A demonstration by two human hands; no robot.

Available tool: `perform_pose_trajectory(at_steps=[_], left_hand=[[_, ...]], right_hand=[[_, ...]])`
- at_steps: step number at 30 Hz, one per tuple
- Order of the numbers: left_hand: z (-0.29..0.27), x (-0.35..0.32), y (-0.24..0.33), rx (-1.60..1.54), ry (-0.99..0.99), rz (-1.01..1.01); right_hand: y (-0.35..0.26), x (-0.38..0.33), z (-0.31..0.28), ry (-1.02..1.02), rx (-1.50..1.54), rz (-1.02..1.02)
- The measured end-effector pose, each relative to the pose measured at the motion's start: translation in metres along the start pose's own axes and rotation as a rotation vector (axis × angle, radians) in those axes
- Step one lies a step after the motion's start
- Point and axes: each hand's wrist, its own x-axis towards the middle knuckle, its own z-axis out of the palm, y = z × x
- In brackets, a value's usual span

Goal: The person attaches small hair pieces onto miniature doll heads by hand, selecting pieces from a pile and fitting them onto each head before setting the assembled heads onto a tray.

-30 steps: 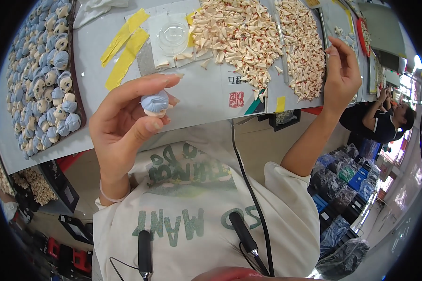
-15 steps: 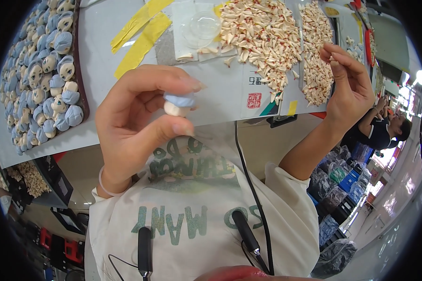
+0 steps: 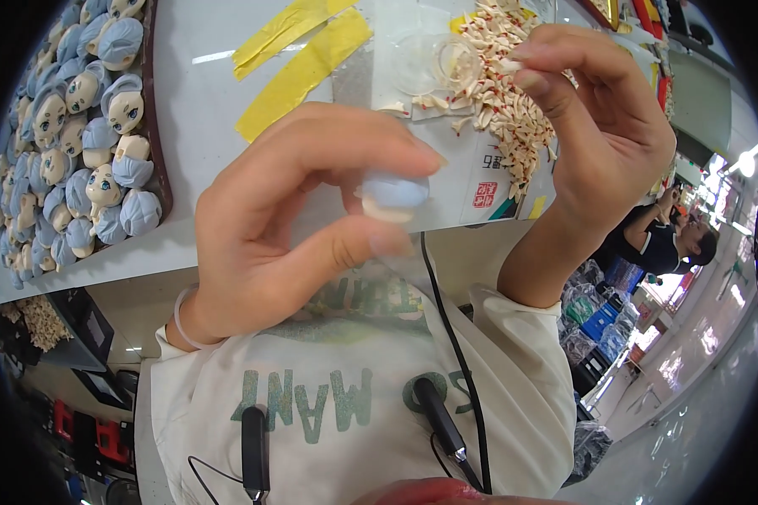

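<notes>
My left hand (image 3: 265, 223) is closed on a small doll head (image 3: 396, 195), blue on top and cream below. Thumb and forefinger grip it above the table's near edge, and motion blurs its details. To the right, my right hand (image 3: 611, 118) is raised over a heap of small cream pieces with red tips (image 3: 509, 105). Its thumb and forefinger pinch a tiny cream piece (image 3: 510, 65), mostly covered by the fingertips. A gap separates the two hands.
At left, a dark-rimmed tray (image 3: 155, 126) holds many blue-haired doll heads (image 3: 84, 172). Yellow tape strips (image 3: 303, 71) lie on the grey table (image 3: 195, 126). Beside the heap sits a clear round dish (image 3: 421, 63). Another person (image 3: 669, 231) is at far right.
My right hand has moved left, off the right-hand pile, with its fingertips still pinched. My left hand has shifted a little right with the doll head. The view has moved slightly.
</notes>
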Motion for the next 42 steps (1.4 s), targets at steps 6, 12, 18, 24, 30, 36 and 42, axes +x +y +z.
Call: perform_pose_trajectory(at_steps=[6,12,18,24,30,36,42], left_hand=[[0.005,-0.003,0.011,-0.129,0.065,-0.156],[-0.002,0.002,0.001,-0.061,-0.045,0.004],[-0.005,0.003,-0.003,0.01,-0.051,0.132],[0.004,-0.005,0.002,-0.123,0.138,-0.041],[0.005,-0.001,0.002,0.004,0.102,0.006],[0.008,-0.004,0.001,0.019,0.142,0.045],[0.01,-0.006,0.003,0.29,0.131,0.161]], right_hand=[[-0.009,0.015,0.013,-0.187,-0.3,-0.076],[-0.019,0.021,0.019,-0.234,-0.504,-0.106],[-0.017,0.019,0.018,-0.227,-0.47,-0.116],[-0.035,0.0,0.022,-0.057,-0.277,-0.035],[-0.025,-0.027,0.024,-0.1,0.096,-0.113],[-0.025,-0.044,0.046,0.006,0.202,0.057],[-0.031,-0.046,0.051,0.056,0.0,-0.028]])
